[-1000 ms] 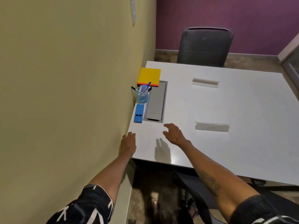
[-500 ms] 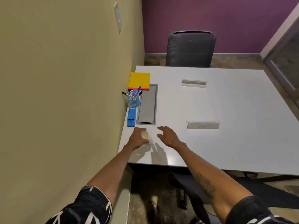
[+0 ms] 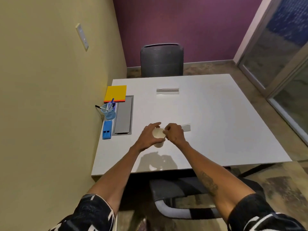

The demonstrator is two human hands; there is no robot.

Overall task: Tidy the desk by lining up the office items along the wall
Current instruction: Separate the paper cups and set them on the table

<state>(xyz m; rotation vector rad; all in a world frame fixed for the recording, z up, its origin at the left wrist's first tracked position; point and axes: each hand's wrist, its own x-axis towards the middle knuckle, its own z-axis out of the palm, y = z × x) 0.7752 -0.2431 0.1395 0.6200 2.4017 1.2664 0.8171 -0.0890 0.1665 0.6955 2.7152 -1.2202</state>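
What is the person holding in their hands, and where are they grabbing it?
A small cream cup. The left hand wraps around its side; the right hand touches its rim, though its grip is unclear.

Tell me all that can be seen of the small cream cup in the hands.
The cream cup is small, round and plain, perhaps paper. It tilts its open mouth toward the camera and looks empty. The left hand wraps its side; the right hand touches its rim. It is held above the white desk.

pad (image 3: 115, 93) behind pen cup (image 3: 108, 111) | stapler (image 3: 107, 130) before cup | all along wall (image 3: 50, 97), left of desk (image 3: 216, 130) hatch (image 3: 123, 119)
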